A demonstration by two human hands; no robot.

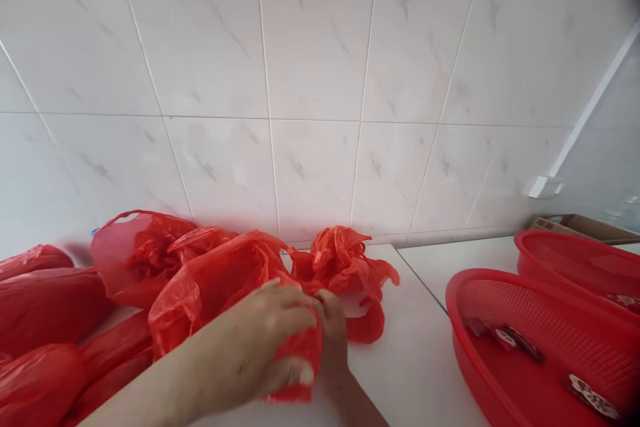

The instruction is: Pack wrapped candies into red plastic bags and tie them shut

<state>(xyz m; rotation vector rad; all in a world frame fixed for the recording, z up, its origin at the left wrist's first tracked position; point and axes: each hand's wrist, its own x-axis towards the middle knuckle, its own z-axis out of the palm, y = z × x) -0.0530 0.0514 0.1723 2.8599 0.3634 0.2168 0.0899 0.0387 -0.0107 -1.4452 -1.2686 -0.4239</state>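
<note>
My left hand (263, 323) reaches in from the lower left, its fingers and thumb closed around part of a red plastic bag (300, 347). Right beside it, my right hand (334, 330) has its fingers curled at the edge of the same bag; some fingertips are hidden behind the plastic. Behind my left forearm, a loose red plastic bag (215, 280) gapes upward, and I cannot tell whether it is one piece with the gripped part. Just beyond my hands lies a crumpled red plastic bag (343, 260).
Filled red bags (45, 307) lie at the left on the white table (405, 347). Two red plastic baskets, a near one (463, 293) and a far one (530, 240), stand at the right with small packets inside. A cardboard box (595, 227) sits behind them, against the tiled wall (320, 173).
</note>
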